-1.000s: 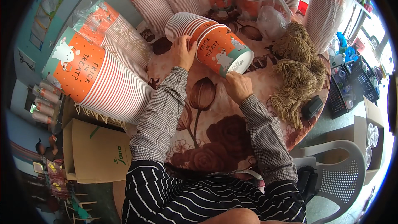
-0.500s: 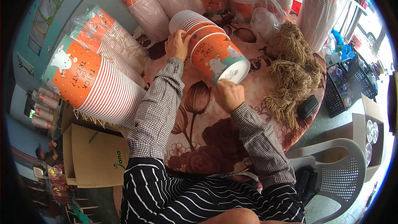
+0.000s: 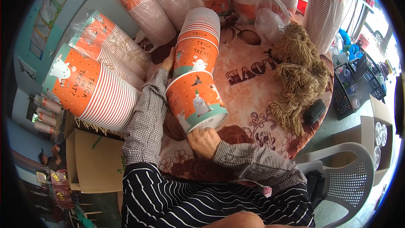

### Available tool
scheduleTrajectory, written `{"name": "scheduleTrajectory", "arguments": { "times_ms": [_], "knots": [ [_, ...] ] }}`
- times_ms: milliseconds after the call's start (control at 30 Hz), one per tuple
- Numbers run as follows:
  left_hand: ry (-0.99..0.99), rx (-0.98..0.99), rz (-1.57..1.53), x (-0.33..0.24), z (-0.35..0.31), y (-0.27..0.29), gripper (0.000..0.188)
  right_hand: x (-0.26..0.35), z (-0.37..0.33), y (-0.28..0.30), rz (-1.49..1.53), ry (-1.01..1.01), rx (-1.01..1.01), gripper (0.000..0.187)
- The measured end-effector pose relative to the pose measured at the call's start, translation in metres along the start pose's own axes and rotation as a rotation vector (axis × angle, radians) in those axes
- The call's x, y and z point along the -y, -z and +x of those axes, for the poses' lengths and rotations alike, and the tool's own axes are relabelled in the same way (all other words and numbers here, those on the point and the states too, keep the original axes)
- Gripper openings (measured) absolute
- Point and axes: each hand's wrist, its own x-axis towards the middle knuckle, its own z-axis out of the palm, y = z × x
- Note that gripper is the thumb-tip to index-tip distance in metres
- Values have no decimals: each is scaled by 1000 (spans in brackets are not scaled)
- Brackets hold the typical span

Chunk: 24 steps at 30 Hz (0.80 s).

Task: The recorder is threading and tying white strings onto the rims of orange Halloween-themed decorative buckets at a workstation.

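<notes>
A stack of nested orange paper buckets (image 3: 197, 55) lies tilted across the table in front of me, their white rims at the far end. The nearest paper bucket (image 3: 196, 99), with a ghost-and-gnome print and a green band, sticks well out from the others, its base toward me. My right hand (image 3: 203, 141) is closed at the lower edge of that base. Against the left side of the stack rests my left hand (image 3: 168, 61); most of its fingers are hidden behind the buckets. Left of my forearm leans another stack of orange buckets (image 3: 90, 86), without visible wrapping.
Plastic-wrapped bucket stacks (image 3: 147, 12) line the table's far and left sides. Right of centre lie tan cord bundles (image 3: 299, 80) and a small black case (image 3: 314, 112). A clear plastic bag (image 3: 270, 21) sits beyond them. A cardboard box (image 3: 99, 160) and a grey chair (image 3: 348, 177) flank me.
The held stack has swung more upright and its base has come nearer to me. The near bucket sticks out farther from the others. My right hand has moved down and left with it.
</notes>
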Motion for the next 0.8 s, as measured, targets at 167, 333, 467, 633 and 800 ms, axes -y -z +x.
{"name": "scheduleTrajectory", "arguments": {
  "times_ms": [167, 333, 467, 633, 800],
  "knots": [
    [121, 407, -747, 3, -20, -27, 93, 10, -8, 4, 56, -24, -3, 11],
    [-42, 658, -944, -70, -75, -37, 97, -7, -11, -1, 82, -42, 75, 11],
    [-251, 535, -795, -92, -83, -20, 88, -19, -8, -4, 101, -114, 47, 11],
    [-211, 452, -705, -60, -77, 8, 87, -40, -4, -19, 192, -198, 17, 10],
    [-115, 533, -777, -48, -97, -6, 88, -92, -3, -26, 244, -416, -21, 14]
  ]
}}
